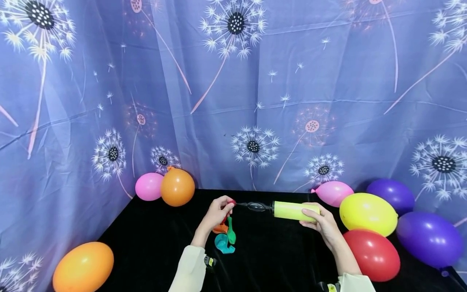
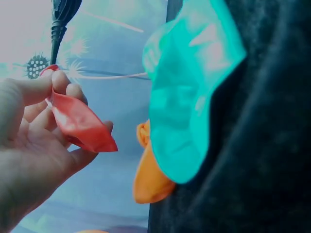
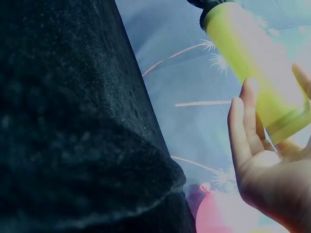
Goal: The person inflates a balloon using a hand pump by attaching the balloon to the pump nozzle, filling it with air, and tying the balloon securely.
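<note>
Red rubber lay pinched in our left hand (image 1: 218, 211): its thumb and fingertips were pressed together on the neck of a limp red balloon (image 2: 82, 124), whose body hung against the fingers. At three o'clock from that hand we had a balloon pump (image 1: 293, 211), lime yellow with a black nozzle (image 1: 257, 207) pointing to nine o'clock. The nozzle's tip met the red rim at our fingertips; we could not tell how far in it went. Our right hand (image 1: 322, 223) gripped the pump's far end, thumb on one side and fingers on the other, above the black tabletop (image 1: 270, 259).

Just below our left hand, at six o'clock, lay a limp orange balloon (image 1: 220, 229) and a limp teal balloon (image 1: 221, 242), with a limp green balloon (image 1: 231, 233) at five.

Blown-up ones stood around us. From our left hand, a small pink balloon (image 1: 148, 186) and a round orange balloon (image 1: 178, 187) touched at ten o'clock, and a big orange balloon (image 1: 84, 267) sat at eight. From our right hand, we saw a yellow balloon (image 1: 368, 214) at three and a big red balloon (image 1: 375, 255) at four.
</note>
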Demonstrator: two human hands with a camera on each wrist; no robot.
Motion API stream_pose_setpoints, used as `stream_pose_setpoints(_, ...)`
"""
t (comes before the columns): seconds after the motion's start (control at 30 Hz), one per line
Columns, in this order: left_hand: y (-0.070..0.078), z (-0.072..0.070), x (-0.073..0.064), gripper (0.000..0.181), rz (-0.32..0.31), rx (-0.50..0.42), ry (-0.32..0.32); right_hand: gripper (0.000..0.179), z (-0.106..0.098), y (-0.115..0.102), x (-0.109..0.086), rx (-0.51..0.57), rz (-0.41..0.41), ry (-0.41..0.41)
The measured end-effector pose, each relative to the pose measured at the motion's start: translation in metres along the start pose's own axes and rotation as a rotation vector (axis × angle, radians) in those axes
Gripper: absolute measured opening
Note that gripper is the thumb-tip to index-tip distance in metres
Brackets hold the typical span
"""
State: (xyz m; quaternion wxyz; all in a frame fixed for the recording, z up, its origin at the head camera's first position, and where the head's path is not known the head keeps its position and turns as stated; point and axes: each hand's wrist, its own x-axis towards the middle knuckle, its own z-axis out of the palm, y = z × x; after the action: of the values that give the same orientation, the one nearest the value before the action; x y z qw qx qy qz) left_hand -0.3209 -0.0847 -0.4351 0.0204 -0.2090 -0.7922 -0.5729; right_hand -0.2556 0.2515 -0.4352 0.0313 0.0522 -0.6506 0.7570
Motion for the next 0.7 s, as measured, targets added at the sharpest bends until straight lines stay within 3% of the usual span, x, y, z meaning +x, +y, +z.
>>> stream_pose_setpoints(0.1,0.0058,-0.0023,-0.0012,0.014,0.018,0.021,-0.020,0.024,-0.0006,-0.0002,0.0004,0.010,-0.002,-0.019)
stream_pose_setpoints(0.27,0.0018,-0.0033,0.0026,0.011,0.001,0.041,-0.013,0.022,0.0004,-0.0009,0.0013,0.013,-0.003,-0.038)
stream_pose_setpoints(0.7,0.0017,-0.0093,0.0027,0.018,-0.010,-0.092,-0.025,0.022,0.0055,-0.0007,0.0012,0.014,0.019,-0.048)
